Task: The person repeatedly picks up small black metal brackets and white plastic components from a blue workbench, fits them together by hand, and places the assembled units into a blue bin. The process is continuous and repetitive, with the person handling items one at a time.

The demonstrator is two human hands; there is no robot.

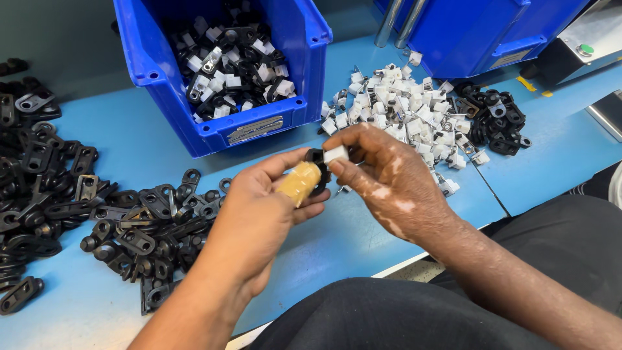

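Left hand (259,210), thumb wrapped in tan tape, closed around a black bracket (317,170), held above the blue counter (337,240). Right hand (389,178) pinching a small white clip (335,153) between thumb and fingertips, pressed against the bracket's top. Heap of white clips (405,107) just beyond the right hand. Pile of black brackets (139,223) left of the left hand. Blue bin (214,133) of mixed parts behind.

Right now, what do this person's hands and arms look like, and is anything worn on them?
Both forearms are bare, with no sleeves, gloves, watch or rings in view. The left hand has its thumb wrapped in tan tape. The right hand wears nothing.
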